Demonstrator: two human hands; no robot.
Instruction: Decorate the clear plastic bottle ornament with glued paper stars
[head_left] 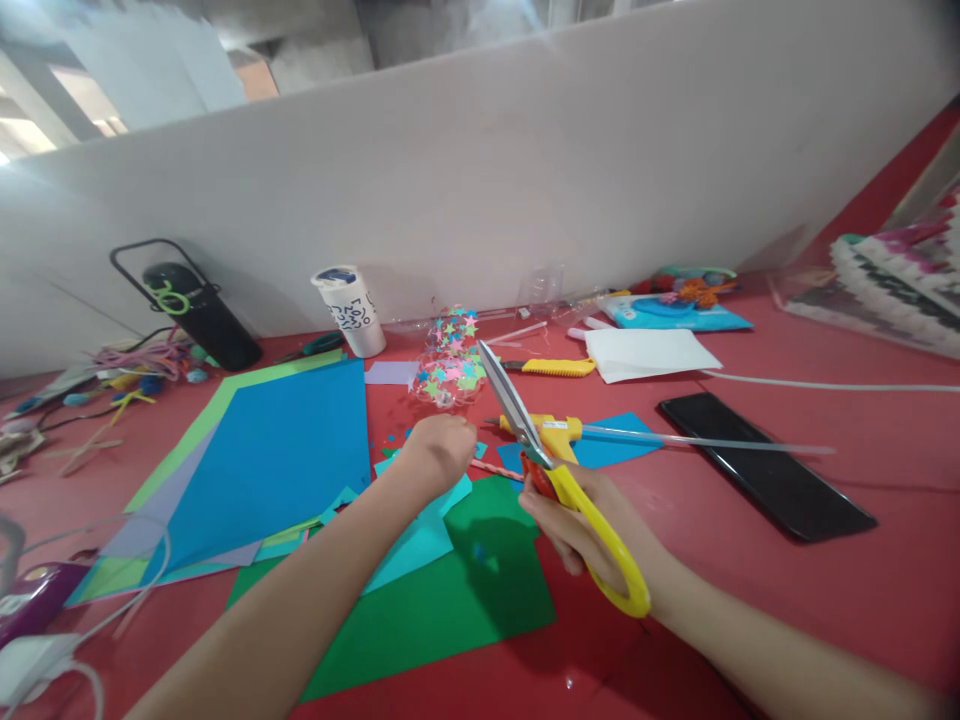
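Yellow-handled scissors (pixel 571 490) are gripped in my right hand (pixel 626 515), with the blades close together and pointing up and away to the left. My left hand (pixel 442 455) is closed over the coloured papers; its fingertips are turned away, so what they may hold is hidden. A thin pink-and-white striped stick (pixel 499 468) runs between the two hands; whether my left fingers hold its end I cannot tell. Just beyond the left hand stands a clear form covered with coloured stars (pixel 452 360). Under the hands lie turquoise paper (pixel 420 545) and a green sheet (pixel 487 600).
Blue sheets (pixel 285 450) lie left, near a black bottle (pixel 202 315) and white tumbler (pixel 351 312). A yellow glue gun (pixel 559 438) with a long glue stick, a yellow cutter (pixel 559 369) and a black phone (pixel 765 465) lie right. A white partition (pixel 480 180) borders the back.
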